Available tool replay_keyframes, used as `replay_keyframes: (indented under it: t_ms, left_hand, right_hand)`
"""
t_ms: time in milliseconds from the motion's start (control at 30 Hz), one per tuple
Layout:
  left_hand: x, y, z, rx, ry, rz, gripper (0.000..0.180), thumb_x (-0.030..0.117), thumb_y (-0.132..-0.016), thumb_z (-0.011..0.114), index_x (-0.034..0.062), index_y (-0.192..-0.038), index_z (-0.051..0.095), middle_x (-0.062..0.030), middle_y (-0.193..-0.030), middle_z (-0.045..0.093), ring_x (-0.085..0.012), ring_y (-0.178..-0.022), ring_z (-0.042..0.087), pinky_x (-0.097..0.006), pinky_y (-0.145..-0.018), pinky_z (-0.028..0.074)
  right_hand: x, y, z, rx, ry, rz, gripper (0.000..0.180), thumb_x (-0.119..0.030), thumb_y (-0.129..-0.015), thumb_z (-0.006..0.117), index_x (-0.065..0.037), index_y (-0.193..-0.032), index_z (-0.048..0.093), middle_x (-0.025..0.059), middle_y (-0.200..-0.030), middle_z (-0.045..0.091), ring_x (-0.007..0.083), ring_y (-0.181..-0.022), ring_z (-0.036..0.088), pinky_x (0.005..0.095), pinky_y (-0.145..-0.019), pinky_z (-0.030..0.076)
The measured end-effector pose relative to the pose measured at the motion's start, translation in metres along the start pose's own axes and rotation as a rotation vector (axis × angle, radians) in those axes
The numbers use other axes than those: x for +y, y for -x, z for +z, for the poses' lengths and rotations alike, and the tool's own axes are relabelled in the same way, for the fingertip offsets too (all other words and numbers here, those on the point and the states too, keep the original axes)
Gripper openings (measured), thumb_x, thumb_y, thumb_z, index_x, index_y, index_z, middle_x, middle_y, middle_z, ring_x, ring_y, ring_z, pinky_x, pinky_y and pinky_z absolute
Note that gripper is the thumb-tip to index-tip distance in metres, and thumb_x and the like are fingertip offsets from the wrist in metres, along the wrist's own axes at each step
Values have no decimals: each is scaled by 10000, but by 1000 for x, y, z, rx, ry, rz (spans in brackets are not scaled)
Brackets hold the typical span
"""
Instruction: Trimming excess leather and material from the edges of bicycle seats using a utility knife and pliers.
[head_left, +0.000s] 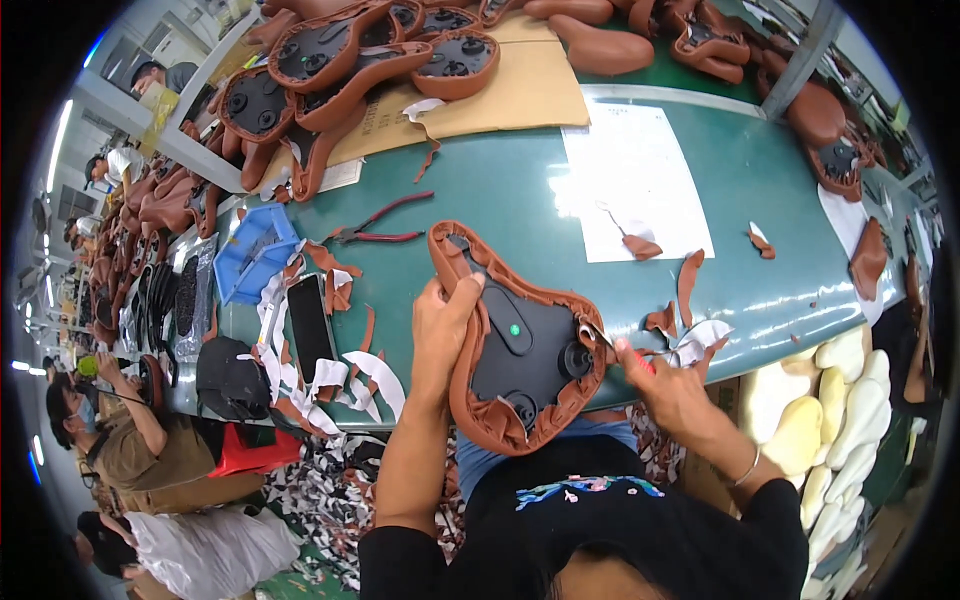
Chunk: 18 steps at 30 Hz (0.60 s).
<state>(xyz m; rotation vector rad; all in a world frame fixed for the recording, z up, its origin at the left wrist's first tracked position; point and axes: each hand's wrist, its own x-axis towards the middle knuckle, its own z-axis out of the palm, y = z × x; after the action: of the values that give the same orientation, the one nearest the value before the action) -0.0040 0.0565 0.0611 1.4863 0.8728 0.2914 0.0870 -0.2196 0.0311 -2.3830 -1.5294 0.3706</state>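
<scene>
A brown bicycle saddle (515,330) is tilted upside down at the table's near edge. Its black base, with a green dot and round black fittings, faces up inside the folded cover. My left hand (443,325) is closed on the saddle's left rim, thumb over the edge. At the right rim, my right hand (670,390) grips a red-handled knife (645,364), its tip end against the cover beside a round fitting. The blade is mostly hidden there. A loose brown and white offcut (700,343) lies just beyond my right hand.
Pliers (375,225), a blue tray (257,253) and a phone (311,318) lie on the green table's left. Saddles (320,50) are piled on cardboard (520,90) at the back. White paper (635,180) lies behind; pale foam pads (840,400) stand right. Co-workers sit left.
</scene>
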Motion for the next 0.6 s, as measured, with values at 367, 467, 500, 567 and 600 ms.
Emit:
replay_keyframes:
  t_ms: [367, 467, 500, 567, 600]
  left_hand:
    - [-33, 41, -5, 164, 374, 162, 200, 182, -867, 522, -11, -921, 514, -38, -646, 499, -103, -458, 472, -248, -424, 373]
    - [-38, 39, -3, 174, 303, 188, 233, 171, -862, 536, -30, -971, 490, -41, -667, 510, -106, -505, 500, -247, -453, 402]
    - [-44, 40, -3, 219, 244, 209, 253, 174, -861, 541, -37, -986, 480, -41, -669, 513, -110, -512, 501, -250, -457, 409]
    - [-62, 44, -11, 208, 211, 158, 266, 163, -844, 581, -37, -987, 480, -78, -789, 550, -126, -630, 531, -273, -550, 446]
    - [-78, 46, -13, 436, 83, 239, 273, 150, -825, 609, -29, -993, 490, -98, -857, 549, -150, -722, 536, -302, -628, 446]
  right_hand:
    - [-26, -24, -6, 542, -155, 1, 591, -199, -805, 670, -46, -1314, 412, 161, -1092, 618, 289, -862, 642, 389, -687, 504]
    - [-31, -79, -3, 538, -336, -53, 561, -161, -797, 666, -23, -1285, 428, 146, -1046, 626, 245, -772, 635, 360, -627, 499]
    - [-28, -90, -1, 532, -349, -146, 543, -123, -794, 658, -16, -1275, 433, 132, -987, 638, 212, -691, 623, 328, -575, 493]
    - [-16, -96, -6, 424, -956, 96, 523, -88, -787, 645, -15, -1262, 441, 107, -923, 622, 175, -622, 584, 291, -530, 469]
    - [-10, -98, -10, 255, -1540, 354, 506, -54, -780, 631, -15, -1249, 448, 82, -860, 605, 138, -553, 544, 255, -484, 445]
